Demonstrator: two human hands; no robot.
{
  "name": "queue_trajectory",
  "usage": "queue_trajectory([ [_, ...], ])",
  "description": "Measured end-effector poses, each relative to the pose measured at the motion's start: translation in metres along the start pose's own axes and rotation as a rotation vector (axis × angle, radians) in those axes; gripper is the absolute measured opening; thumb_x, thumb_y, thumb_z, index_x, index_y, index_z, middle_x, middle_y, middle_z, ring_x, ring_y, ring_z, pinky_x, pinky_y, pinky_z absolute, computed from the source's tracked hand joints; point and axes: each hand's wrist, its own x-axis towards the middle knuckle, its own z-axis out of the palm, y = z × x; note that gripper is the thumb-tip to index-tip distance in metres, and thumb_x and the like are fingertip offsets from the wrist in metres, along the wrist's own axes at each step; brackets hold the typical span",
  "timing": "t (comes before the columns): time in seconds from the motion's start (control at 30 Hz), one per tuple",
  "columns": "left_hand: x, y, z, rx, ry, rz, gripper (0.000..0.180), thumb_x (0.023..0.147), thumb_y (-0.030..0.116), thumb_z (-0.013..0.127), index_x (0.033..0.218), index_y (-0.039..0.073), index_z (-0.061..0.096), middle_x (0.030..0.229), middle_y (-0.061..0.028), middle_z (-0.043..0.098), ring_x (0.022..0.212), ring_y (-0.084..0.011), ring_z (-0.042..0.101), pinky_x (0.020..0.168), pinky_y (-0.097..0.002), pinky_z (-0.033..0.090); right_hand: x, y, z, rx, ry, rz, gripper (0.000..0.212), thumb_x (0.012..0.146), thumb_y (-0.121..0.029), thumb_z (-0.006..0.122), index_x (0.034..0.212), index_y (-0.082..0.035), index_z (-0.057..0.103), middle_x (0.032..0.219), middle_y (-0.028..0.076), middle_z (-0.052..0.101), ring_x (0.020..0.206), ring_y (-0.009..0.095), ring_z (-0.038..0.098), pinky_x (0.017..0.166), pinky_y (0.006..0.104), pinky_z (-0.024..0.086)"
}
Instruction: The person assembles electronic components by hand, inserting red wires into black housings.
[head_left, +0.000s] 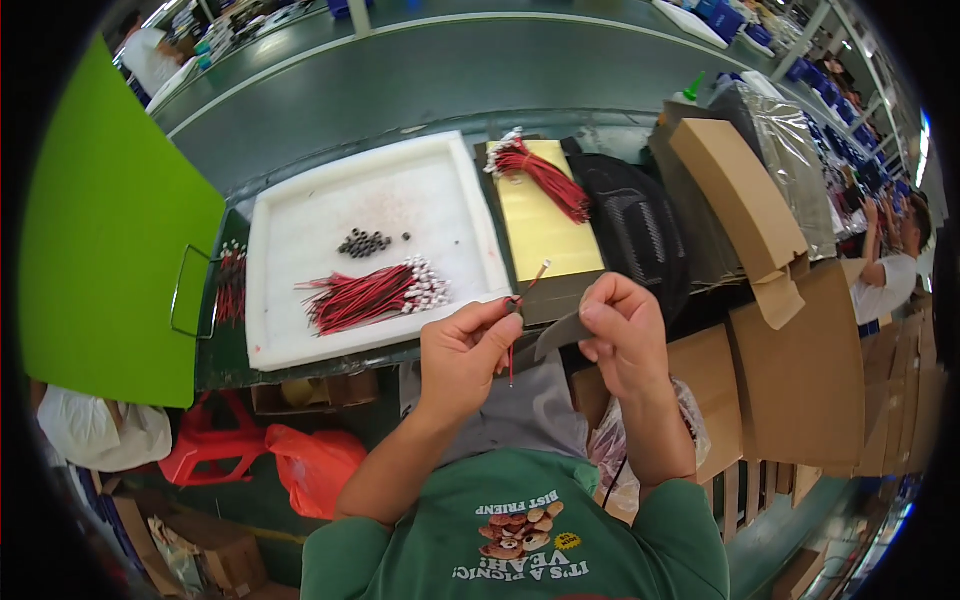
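Between the thumb and fingers of my left hand [465,355] is a thin red and black cable [535,278]. Its small white connector points up and away, and its other end hangs below the fingers. A small black piece sits on the cable at the fingertips. My right hand [625,335] pinches a dark grey strip [563,334] whose free end reaches toward the left hand. Beyond the hands, a white tray [285,215] holds a pile of red and black cables [360,298] with white connectors, and several small black cylinders [362,243].
A tied cable bundle [545,180] lies on yellow paper [530,225] right of the tray. Beside it are a dark bag [625,205] and an open cardboard box [740,200]. A green panel [115,230] stands at the left. Below are a red stool [215,445] and bag [315,465].
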Motion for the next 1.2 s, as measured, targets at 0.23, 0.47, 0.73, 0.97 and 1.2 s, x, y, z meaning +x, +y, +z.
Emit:
queue_trajectory([
  [0.23, -0.012, 0.001, -0.011, -0.008, -0.014, 0.006, 0.018, 0.08, 0.002, 0.057, 0.097, -0.005, 0.057, 0.068, -0.0031, 0.058, 0.05, -0.0038, 0.049, 0.042, -0.0161, 0.039, 0.004, 0.028, 0.022, 0.056, 0.028, 0.059, 0.019, 0.071, -0.007, 0.067, 0.07, -0.005, 0.048, 0.058, -0.002, 0.049, 0.042, 0.002, 0.038, 0.037, 0.0161, 0.03],
  [0.47, -0.017, -0.005, -0.014, -0.047, 0.004, 0.025, 0.019, 0.08, -0.001, 0.055, 0.098, -0.005, 0.054, 0.073, -0.0054, 0.058, 0.049, -0.0048, 0.051, 0.043, -0.0172, 0.042, 0.004, 0.048, 0.028, -0.038, 0.097, 0.027, 0.025, 0.068, -0.007, 0.071, 0.07, -0.007, 0.046, 0.058, -0.002, 0.05, 0.042, 0.002, 0.04, 0.036, 0.0147, 0.029],
  [0.73, -0.024, -0.002, -0.018, -0.14, -0.044, 0.074, 0.02, 0.082, 0.007, 0.055, 0.095, -0.007, 0.053, 0.076, -0.0098, 0.059, 0.057, -0.0119, 0.058, 0.05, -0.0256, 0.05, 0.005, 0.051, 0.031, -0.255, 0.088, -0.06, 0.028, 0.067, -0.007, 0.072, 0.067, -0.007, 0.044, 0.057, -0.005, 0.047, 0.046, -0.001, 0.038, 0.04, 0.0133, 0.028],
  [0.97, -0.017, -0.009, -0.033, -0.32, -0.078, -0.148, 0.019, 0.079, 0.009, 0.061, 0.093, -0.003, 0.056, 0.072, -0.0068, 0.059, 0.057, -0.0107, 0.058, 0.05, -0.022, 0.048, 0.0, 0.051, 0.03, -0.353, 0.053, -0.112, 0.026, 0.068, -0.006, 0.071, 0.067, -0.007, 0.045, 0.06, -0.005, 0.048, 0.05, -0.002, 0.039, 0.042, 0.0128, 0.028],
  [1.2, -0.016, -0.016, -0.039, -0.534, -0.094, -0.246, 0.018, 0.077, 0.011, 0.063, 0.091, 0.0, 0.058, 0.069, -0.006, 0.059, 0.052, -0.0095, 0.054, 0.047, -0.0197, 0.045, -0.003, 0.047, 0.025, -0.25, 0.011, 0.02, 0.018, 0.071, -0.005, 0.068, 0.072, -0.004, 0.05, 0.062, -0.003, 0.051, 0.051, 0.0, 0.042, 0.044, 0.0128, 0.031],
])
